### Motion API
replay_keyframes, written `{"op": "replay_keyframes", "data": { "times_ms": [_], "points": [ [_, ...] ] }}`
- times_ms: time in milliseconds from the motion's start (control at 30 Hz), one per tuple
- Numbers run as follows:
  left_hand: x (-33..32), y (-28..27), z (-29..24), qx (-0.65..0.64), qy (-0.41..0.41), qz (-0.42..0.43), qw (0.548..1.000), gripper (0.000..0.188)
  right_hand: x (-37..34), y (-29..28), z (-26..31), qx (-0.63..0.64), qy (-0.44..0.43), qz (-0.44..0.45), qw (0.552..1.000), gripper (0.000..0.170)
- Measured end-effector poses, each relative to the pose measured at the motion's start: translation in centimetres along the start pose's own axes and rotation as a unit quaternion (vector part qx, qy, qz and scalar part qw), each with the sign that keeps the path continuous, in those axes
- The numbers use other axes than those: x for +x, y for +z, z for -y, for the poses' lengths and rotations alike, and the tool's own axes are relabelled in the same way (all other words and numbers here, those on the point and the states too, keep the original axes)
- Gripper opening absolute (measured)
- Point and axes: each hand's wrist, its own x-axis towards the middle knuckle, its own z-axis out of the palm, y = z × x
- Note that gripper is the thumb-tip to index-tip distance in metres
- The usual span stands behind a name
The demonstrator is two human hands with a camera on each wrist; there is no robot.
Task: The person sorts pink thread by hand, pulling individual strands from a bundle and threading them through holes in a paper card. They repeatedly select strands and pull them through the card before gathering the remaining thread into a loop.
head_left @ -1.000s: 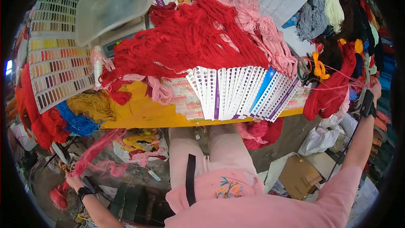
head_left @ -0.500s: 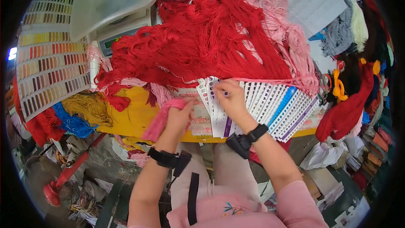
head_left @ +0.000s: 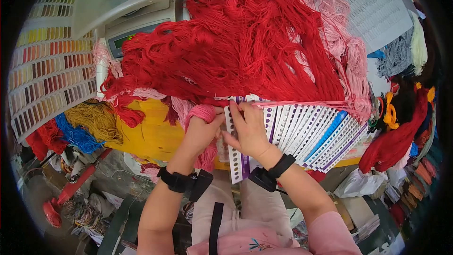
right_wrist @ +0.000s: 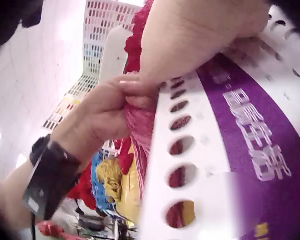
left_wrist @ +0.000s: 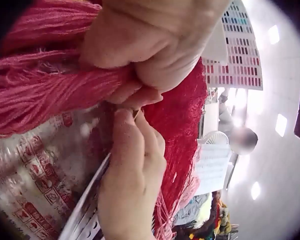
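Deep-pink thread skein [head_left: 202, 112]: grasped in my left hand [head_left: 201, 133].
White hole-punched card [head_left: 235, 163]: under my right hand [head_left: 252, 134]; grip, I cannot tell.
Tangled red thread heap [head_left: 226, 59]: twelve o'clock.

A thin pale thing [left_wrist: 137, 114] between the fingertips of the left hand [left_wrist: 155, 44] and right hand [left_wrist: 130, 175] is too small for me to name. The right hand covers part of the punched card [head_left: 235, 157] at the near edge of the table [head_left: 151, 134], and a blur takes some of the purple strip [right_wrist: 246, 115] in the right wrist view. Toward the table's far left the cropped pale tub [head_left: 118, 4] hides some of the scale [head_left: 141, 26], and toward the far right the printed sheet [head_left: 373, 9] is too small to read.
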Motion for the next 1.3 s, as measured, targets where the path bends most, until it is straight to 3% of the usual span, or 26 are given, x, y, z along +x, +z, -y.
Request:
{"op": "replay_keyframes", "data": {
  "times_ms": [133, 267, 333, 367, 400, 433, 467, 533, 567, 633, 667, 733, 767, 800, 833, 867, 900, 933, 967, 1000, 1067, 1100, 1133, 1200, 1267, 1300],
  "points": [
    [1.0, 0.4, 1.2, -0.089, 0.008, 0.020, 0.996, 0.009, -0.2, 0.0, -0.2, 0.028, -0.006, -0.008, 1.000, 0.054],
    [1.1, 1.0, 1.5, -0.007, 0.001, -0.022, 1.000, 0.010, 0.2, 0.4, -0.9, 0.128, 0.004, -0.061, 0.990, 0.041],
    [0.0, 0.4, 0.5, -0.139, 0.001, -0.074, 0.987, 0.008, 0.4, 0.5, -0.6, 0.107, 0.038, -0.075, 0.991, 0.041],
    [-0.8, -0.4, 0.0, -0.136, -0.001, -0.073, 0.988, 0.008, 0.6, 0.2, -0.4, 0.104, 0.032, -0.075, 0.991, 0.034],
    [-1.9, -1.8, -0.5, -0.288, -0.066, -0.010, 0.955, 0.010, 0.6, 0.3, -0.7, 0.105, 0.037, -0.079, 0.991, 0.034],
    [-2.6, -2.5, -0.9, -0.432, -0.131, 0.049, 0.891, 0.013, 0.5, 0.6, -0.9, 0.116, 0.035, -0.079, 0.990, 0.030],
    [-2.8, -2.5, -1.3, -0.430, -0.133, 0.048, 0.892, 0.013, 0.4, 0.7, -1.0, 0.127, 0.030, -0.077, 0.989, 0.026],
    [-2.7, -2.6, -2.0, -0.364, -0.128, 0.157, 0.909, 0.020, 0.2, 0.4, -1.0, 0.136, 0.031, -0.084, 0.987, 0.021],
    [-1.9, -2.0, -1.7, -0.364, -0.130, 0.159, 0.909, 0.020, 0.0, 0.3, -1.2, 0.199, 0.058, -0.081, 0.975, 0.020],
    [-0.1, -0.1, -0.6, -0.035, -0.102, 0.158, 0.981, 0.021, 0.2, -0.2, -1.3, 0.282, 0.112, -0.044, 0.952, 0.025],
    [-0.3, -0.3, -0.5, -0.038, -0.104, 0.160, 0.981, 0.021, 0.3, -0.1, -1.1, 0.280, 0.114, -0.041, 0.952, 0.025],
    [-1.1, -2.5, -1.0, 0.221, 0.057, 0.027, 0.973, 0.018, 0.6, 0.6, -0.4, 0.121, 0.077, -0.052, 0.988, 0.039],
    [-2.5, -4.3, -2.4, 0.101, -0.031, -0.004, 0.994, 0.016, 0.9, 0.3, 0.1, 0.076, 0.092, -0.007, 0.993, 0.051],
    [-4.3, -6.8, -3.7, -0.021, -0.117, -0.038, 0.992, 0.014, 0.9, 0.5, 0.2, 0.078, 0.096, -0.009, 0.992, 0.051],
    [-5.8, -10.3, -3.8, -0.083, -0.072, -0.032, 0.993, 0.011, 0.9, 0.8, 0.2, 0.061, 0.101, -0.011, 0.993, 0.051],
    [-7.6, -13.0, -5.5, -0.173, -0.110, -0.136, 0.969, 0.014, 1.0, 0.9, 0.2, 0.043, 0.105, -0.014, 0.993, 0.052],
    [-9.2, -15.3, -6.7, -0.242, -0.047, -0.166, 0.955, 0.018, 1.0, 0.9, 0.3, 0.044, 0.105, -0.019, 0.993, 0.052],
    [-10.5, -20.2, -5.6, -0.333, 0.022, -0.140, 0.932, 0.017, 1.1, 0.8, 0.4, 0.036, 0.104, -0.018, 0.994, 0.051],
    [-11.5, -21.9, -6.9, -0.430, 0.057, -0.162, 0.887, 0.018, 1.2, 0.7, 0.5, 0.028, 0.100, -0.016, 0.994, 0.051],
    [-12.0, -23.0, -7.2, -0.429, 0.063, -0.161, 0.887, 0.018, 1.2, 0.7, 0.6, 0.027, 0.095, -0.021, 0.995, 0.051],
    [-12.5, -24.5, -7.2, -0.463, 0.129, -0.288, 0.828, 0.022, 1.3, 0.4, 0.8, 0.026, 0.106, 0.000, 0.994, 0.047],
    [-12.8, -24.2, -5.2, -0.282, 0.176, -0.360, 0.872, 0.025, 1.4, 0.1, 0.8, 0.022, 0.101, -0.006, 0.995, 0.047],
    [-12.5, -19.2, -7.7, -0.351, 0.120, -0.404, 0.836, 0.027, 1.4, -0.2, 0.9, 0.030, 0.083, -0.028, 0.996, 0.043],
    [-14.2, -17.2, -5.8, -0.440, 0.057, -0.128, 0.887, 0.026, 1.2, -1.1, 0.9, 0.030, 0.063, -0.054, 0.996, 0.039],
    [-13.7, -13.7, -4.6, -0.345, 0.004, -0.169, 0.923, 0.026, 1.5, -2.6, 1.1, 0.131, 0.169, -0.082, 0.973, 0.029],
    [-13.2, -13.2, -3.4, -0.338, 0.010, -0.127, 0.932, 0.026, 2.3, -3.6, 1.5, 0.090, 0.187, -0.110, 0.972, 0.025]
  ]
}}
